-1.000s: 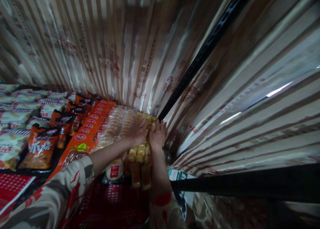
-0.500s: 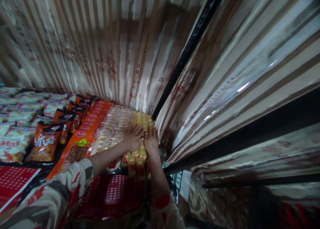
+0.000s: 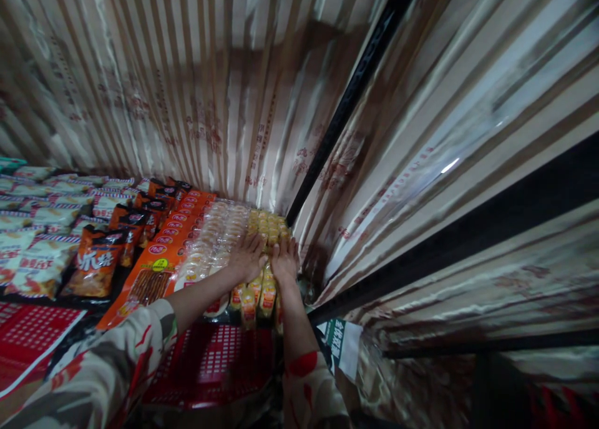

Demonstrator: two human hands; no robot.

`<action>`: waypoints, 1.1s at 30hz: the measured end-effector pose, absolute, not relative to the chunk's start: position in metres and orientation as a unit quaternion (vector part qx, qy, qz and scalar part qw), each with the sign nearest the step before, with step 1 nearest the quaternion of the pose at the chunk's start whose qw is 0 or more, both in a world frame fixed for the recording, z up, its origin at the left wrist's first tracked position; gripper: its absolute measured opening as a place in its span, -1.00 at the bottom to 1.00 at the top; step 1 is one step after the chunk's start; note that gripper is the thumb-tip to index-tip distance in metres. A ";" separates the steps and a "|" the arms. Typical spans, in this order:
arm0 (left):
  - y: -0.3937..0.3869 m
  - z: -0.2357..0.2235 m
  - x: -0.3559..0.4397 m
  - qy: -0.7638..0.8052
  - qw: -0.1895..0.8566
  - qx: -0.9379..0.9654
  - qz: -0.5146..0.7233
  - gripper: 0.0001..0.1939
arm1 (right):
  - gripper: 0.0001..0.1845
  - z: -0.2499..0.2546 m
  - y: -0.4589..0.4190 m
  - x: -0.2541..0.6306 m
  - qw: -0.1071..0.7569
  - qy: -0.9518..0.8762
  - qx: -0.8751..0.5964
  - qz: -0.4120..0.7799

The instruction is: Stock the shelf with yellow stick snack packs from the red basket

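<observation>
Pleated curtain (image 3: 187, 73) behind, one slanting black post (image 3: 337, 123) at the corner, two red mesh panels (image 3: 218, 363) up front. And two hands at work: left hand (image 3: 248, 258) and right hand (image 3: 284, 261), grip released on both, palms down over the yellow packs (image 3: 267, 298), too crowded to count, beside the clear packs (image 3: 219, 220). Compared with a second ago, both hands sit nearer, more yellow showing beyond the fingertips!

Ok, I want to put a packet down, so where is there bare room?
Bare red lattice shows between the forearms, below the yellow packets, and a second red panel below the white bags; I can't tell if either bears weight. Crowded: the white bags across to the yellow packets, where left hand and right hand rest.
</observation>
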State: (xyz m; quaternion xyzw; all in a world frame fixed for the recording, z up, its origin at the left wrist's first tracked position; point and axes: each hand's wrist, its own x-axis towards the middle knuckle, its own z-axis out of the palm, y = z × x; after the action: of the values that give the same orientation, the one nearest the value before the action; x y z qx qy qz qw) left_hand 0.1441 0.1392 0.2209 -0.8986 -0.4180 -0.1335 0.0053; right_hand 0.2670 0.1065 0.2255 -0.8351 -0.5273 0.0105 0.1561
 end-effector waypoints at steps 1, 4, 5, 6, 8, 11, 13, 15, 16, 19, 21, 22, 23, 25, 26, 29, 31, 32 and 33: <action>0.140 0.221 0.145 -0.424 0.003 -0.896 -0.133 -0.46 | -0.45 0.226 0.106 0.267 0.159 -0.519 -0.840 0.011; 0.143 0.217 0.148 -0.426 -0.001 -0.896 -0.127 -0.47 | -0.47 0.224 0.106 0.266 0.148 -0.552 -0.820 0.027; 0.144 0.214 0.149 -0.425 -0.002 -0.897 -0.126 -0.48 | -0.48 0.222 0.106 0.266 0.137 -0.570 -0.810 0.034; 0.145 0.212 0.149 -0.424 -0.002 -0.897 -0.126 -0.49 | -0.48 0.221 0.107 0.266 0.126 -0.580 -0.804 0.041; 0.146 0.208 0.150 -0.420 0.001 -0.897 -0.137 -0.51 | -0.46 0.218 0.109 0.265 0.115 -0.564 -0.816 0.053; 0.147 0.209 0.151 -0.419 0.012 -0.892 -0.166 -0.49 | -0.43 0.217 0.116 0.265 0.139 -0.507 -0.849 0.050; 0.148 0.212 0.151 -0.426 0.013 -0.888 -0.174 -0.48 | -0.43 0.216 0.120 0.265 0.153 -0.497 -0.853 0.042; 0.150 0.214 0.151 -0.428 0.007 -0.889 -0.163 -0.48 | -0.43 0.216 0.123 0.266 0.149 -0.510 -0.846 0.039; 0.151 0.213 0.151 -0.427 0.002 -0.891 -0.153 -0.48 | -0.44 0.215 0.123 0.266 0.143 -0.524 -0.839 0.039; 0.154 0.210 0.150 -0.424 -0.015 -0.896 -0.128 -0.47 | -0.47 0.215 0.121 0.267 0.127 -0.575 -0.807 0.039; 0.155 0.207 0.151 -0.427 -0.021 -0.895 -0.127 -0.46 | -0.48 0.215 0.121 0.268 0.118 -0.593 -0.795 0.040; 0.156 0.206 0.151 -0.428 -0.021 -0.894 -0.131 -0.46 | -0.48 0.215 0.121 0.269 0.116 -0.591 -0.798 0.040; 0.157 0.205 0.151 -0.429 -0.021 -0.893 -0.136 -0.46 | -0.47 0.215 0.122 0.269 0.116 -0.581 -0.805 0.041; 0.159 0.205 0.152 -0.429 -0.019 -0.892 -0.144 -0.46 | -0.45 0.215 0.124 0.268 0.124 -0.550 -0.825 0.044; 0.160 0.205 0.152 -0.426 -0.020 -0.894 -0.141 -0.47 | -0.43 0.215 0.125 0.268 0.130 -0.535 -0.834 0.049; 0.161 0.204 0.151 -0.411 -0.030 -0.904 -0.117 -0.48 | -0.42 0.214 0.127 0.267 0.143 -0.523 -0.837 0.066; 0.160 0.204 0.151 -0.408 -0.035 -0.906 -0.106 -0.48 | -0.43 0.214 0.127 0.267 0.141 -0.540 -0.827 0.068; 0.160 0.205 0.151 -0.410 -0.037 -0.906 -0.103 -0.48 | -0.44 0.214 0.126 0.268 0.140 -0.549 -0.822 0.065; 0.160 0.206 0.152 -0.413 -0.041 -0.905 -0.098 -0.48 | -0.45 0.214 0.126 0.268 0.138 -0.557 -0.817 0.060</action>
State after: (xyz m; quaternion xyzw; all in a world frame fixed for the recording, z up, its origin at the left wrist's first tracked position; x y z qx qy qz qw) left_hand 0.1518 0.1601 0.2063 -0.9045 -0.4130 -0.0980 -0.0415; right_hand 0.2685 0.1259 0.2137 -0.8167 -0.5572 0.0599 0.1378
